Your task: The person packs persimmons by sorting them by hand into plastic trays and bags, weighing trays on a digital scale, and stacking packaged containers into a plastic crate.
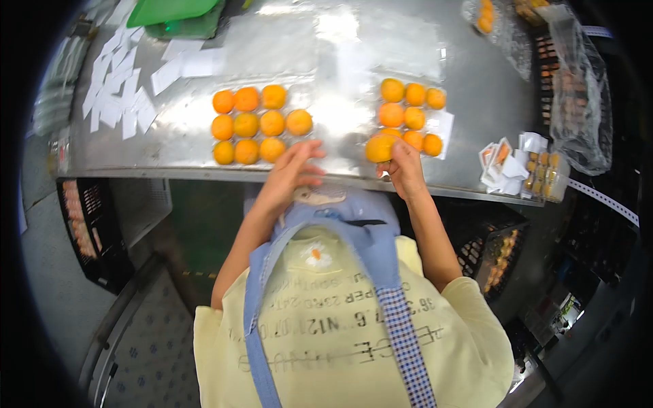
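My right hand (pixel 406 170) grips an orange (pixel 379 147) between thumb and fingers, at the near edge of the right-hand group. In that group several oranges (pixel 391 114) stand in rows, with a white paper (pixel 445 129) partly under them. To the left, a larger group of oranges (pixel 245 124) sits in rows on the metal table (pixel 347 88). My left hand (pixel 296 170) is beside the nearest orange (pixel 273 149) of this group, its fingers apart and nothing in them. Whether it touches that orange, I cannot tell.
White paper slips (pixel 119 88) lie scattered at the left, near a green tray (pixel 173 10). At the right are printed cards (pixel 502 163), a clear pack of oranges (pixel 544 175) and plastic wrap (pixel 578 102). Black crates (pixel 102 234) stand below the table's front edge.
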`<action>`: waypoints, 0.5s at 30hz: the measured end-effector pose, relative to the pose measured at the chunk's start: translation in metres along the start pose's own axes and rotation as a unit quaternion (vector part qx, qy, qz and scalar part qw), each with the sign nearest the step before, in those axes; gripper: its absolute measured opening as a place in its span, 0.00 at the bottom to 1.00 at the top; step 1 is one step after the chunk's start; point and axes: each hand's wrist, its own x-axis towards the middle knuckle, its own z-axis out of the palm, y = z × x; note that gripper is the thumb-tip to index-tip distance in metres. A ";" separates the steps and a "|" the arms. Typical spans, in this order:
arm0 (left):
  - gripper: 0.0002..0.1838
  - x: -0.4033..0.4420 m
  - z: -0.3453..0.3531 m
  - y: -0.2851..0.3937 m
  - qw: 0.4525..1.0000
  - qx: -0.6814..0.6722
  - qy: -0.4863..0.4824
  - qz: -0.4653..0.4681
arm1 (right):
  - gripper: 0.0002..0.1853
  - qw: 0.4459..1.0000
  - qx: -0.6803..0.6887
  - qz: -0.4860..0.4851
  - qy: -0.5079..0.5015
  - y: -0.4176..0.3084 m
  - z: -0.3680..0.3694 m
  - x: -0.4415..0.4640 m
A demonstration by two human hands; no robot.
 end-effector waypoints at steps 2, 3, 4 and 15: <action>0.21 0.004 -0.005 -0.007 0.999 0.002 0.020 0.038 | 0.23 0.993 0.091 -0.040 0.069 -0.030 -0.034 0.006; 0.21 0.004 -0.010 -0.013 0.998 0.001 0.032 0.054 | 0.22 0.983 0.135 -0.070 0.108 -0.052 -0.057 0.006; 0.20 0.002 -0.009 -0.016 0.996 -0.018 0.057 0.059 | 0.21 0.978 0.085 -0.122 0.143 -0.080 -0.096 0.009; 0.16 0.004 -0.005 -0.017 0.989 -0.073 0.111 0.066 | 0.15 0.860 0.079 -0.444 0.238 -0.347 -0.249 0.013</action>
